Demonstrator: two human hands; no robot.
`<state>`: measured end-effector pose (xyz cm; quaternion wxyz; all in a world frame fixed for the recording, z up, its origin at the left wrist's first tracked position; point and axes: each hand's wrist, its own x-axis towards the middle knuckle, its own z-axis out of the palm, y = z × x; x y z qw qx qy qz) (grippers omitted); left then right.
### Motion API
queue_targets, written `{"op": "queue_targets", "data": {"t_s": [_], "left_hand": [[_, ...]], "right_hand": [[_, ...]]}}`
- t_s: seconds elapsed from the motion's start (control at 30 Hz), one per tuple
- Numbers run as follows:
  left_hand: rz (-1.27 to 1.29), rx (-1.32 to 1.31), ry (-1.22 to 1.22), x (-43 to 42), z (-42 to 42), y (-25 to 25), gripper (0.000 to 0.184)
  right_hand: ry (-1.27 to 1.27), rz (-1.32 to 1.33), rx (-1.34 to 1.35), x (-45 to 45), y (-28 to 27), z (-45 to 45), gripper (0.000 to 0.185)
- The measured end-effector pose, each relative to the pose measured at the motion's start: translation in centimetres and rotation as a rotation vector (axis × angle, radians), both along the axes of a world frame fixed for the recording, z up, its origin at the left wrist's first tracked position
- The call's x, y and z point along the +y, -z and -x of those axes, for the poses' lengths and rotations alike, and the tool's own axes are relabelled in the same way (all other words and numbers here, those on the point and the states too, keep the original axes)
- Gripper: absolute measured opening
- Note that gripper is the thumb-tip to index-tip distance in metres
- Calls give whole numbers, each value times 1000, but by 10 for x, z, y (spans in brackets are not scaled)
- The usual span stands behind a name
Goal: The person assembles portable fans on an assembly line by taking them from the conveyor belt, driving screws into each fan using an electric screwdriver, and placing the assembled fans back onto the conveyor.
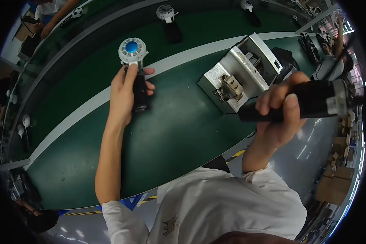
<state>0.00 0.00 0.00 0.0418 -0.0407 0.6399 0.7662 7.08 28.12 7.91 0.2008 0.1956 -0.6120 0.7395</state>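
Green workbench (171,134) beneath two hands, left gripping a black-handled device (139,91).

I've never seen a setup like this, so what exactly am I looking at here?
There is no robot here: these are a person's two bare hands. The single picture comes from a camera worn on the head, looking forward and down, so the white shirt at the bottom is the wearer's own.

The left hand holds a device with a black handle and a round white head with a blue centre. The right hand grips a dark, cylindrical tool; its exact type is unclear.

On the green worktop stands a boxy metal fixture. Farther off lie similar white-headed devices. Other people appear around the picture's edges.
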Motion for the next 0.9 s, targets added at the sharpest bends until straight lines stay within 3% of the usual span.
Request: {"op": "queue_targets", "data": {"t_s": [0.07,0.1,0.23,0.37,0.53,0.63,0.77,0.83,0.9], "left_hand": [[-98,12,53,29,-26,7,35],[-61,-60,85,17,-43,14,34],[-125,-101,148,51,-64,33,37],[9,-64,147,54,-75,34,38],[-23,-97,130,54,-73,37,38],[-40,-97,135,56,-72,36,38],[-60,-119,144,57,-72,37,37],[-34,-124,146,58,-73,39,36],[-9,-134,159,57,-74,40,36]], "right_hand": [[324,-15,253,-14,-18,9,48],[360,-9,209,-37,-16,9,39],[238,-79,291,-36,-7,29,36],[303,-161,304,-43,12,38,35],[434,-244,228,-44,20,42,33],[374,-266,177,-39,16,38,31],[181,7,224,-51,17,24,38],[92,21,205,-52,18,18,47],[-191,-50,314,-56,18,18,53]]}}
